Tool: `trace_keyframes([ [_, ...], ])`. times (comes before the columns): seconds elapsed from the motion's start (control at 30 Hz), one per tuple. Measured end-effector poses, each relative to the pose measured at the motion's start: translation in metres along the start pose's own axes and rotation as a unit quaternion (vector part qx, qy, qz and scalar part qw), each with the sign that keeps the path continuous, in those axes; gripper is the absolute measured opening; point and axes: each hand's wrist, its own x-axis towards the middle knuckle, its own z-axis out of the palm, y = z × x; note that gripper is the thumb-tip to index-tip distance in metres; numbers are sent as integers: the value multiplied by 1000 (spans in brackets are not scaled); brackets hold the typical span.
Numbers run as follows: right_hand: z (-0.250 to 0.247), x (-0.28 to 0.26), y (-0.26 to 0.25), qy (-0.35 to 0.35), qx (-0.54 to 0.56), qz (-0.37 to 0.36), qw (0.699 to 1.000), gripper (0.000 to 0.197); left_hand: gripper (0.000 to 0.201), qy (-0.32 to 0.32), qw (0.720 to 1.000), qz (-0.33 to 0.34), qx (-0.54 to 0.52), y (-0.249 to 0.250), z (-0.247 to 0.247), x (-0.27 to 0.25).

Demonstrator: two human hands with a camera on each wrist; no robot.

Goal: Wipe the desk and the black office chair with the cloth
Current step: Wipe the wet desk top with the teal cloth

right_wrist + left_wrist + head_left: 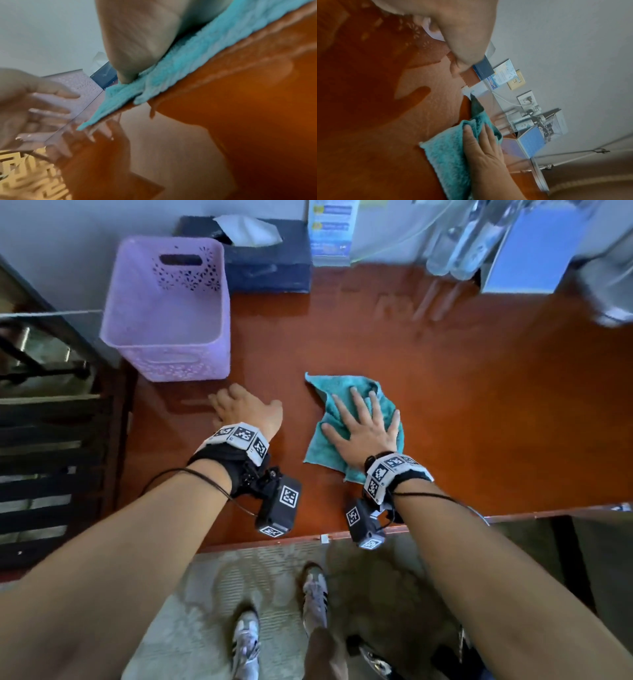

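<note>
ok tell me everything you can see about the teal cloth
The teal cloth is a fluffy, towel-like rag, loosely folded and rumpled, with one corner pointing toward the lilac basket. It lies flat on the glossy reddish-brown desk, near its front edge. The right hand presses down on it, palm flat and fingers spread. The left hand rests on the desk beside it, apart from it.

A glossy reddish-brown bench (445, 392) carries a teal cloth (329, 440) spread near its front edge. At the back left stands a lilac perforated plastic basket (168, 313), just beside a dark tissue box (270, 265). Clear bottles (459, 244) and a blue leaflet stand (527, 254) line the back right.
</note>
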Motion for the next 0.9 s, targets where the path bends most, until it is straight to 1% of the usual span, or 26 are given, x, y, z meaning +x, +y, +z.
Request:
trace_keyframes([
  [0.07,11,-25,-11,6,-2,-14,1000,62,83,-88,993,66,49,-12,1,-15],
  [0.1,16,-37,-17,9,-2,-22,1000,62,85,-118,986,95,74,-17,2,-23],
  [0.13,22,-49,-24,13,-2,-27,1000,63,85,-134,980,119,92,-21,4,-29],
  [0.2,32,-75,-37,15,-10,-42,999,63,79,-135,974,148,104,-27,6,-39],
  [0.3,47,-108,-46,27,-21,-86,996,59,69,-120,974,166,95,-27,9,-50],
  [0.37,47,-117,-41,29,-7,-110,993,56,65,-125,971,180,89,-20,12,-58],
  [0.43,44,-118,-31,21,6,-108,994,57,63,-139,964,206,90,-11,13,-65],
  [0.5,42,-117,-20,33,8,-80,996,59,61,-151,955,236,96,-5,13,-69],
  [0.6,41,-116,6,68,12,-10,998,61,59,-172,941,267,114,1,16,-68],
  [0.77,27,-107,61,80,27,97,992,63,59,-167,933,293,126,15,34,-70],
  [0.9,19,-103,102,98,37,143,984,62,60,-162,926,316,126,42,58,-82],
])
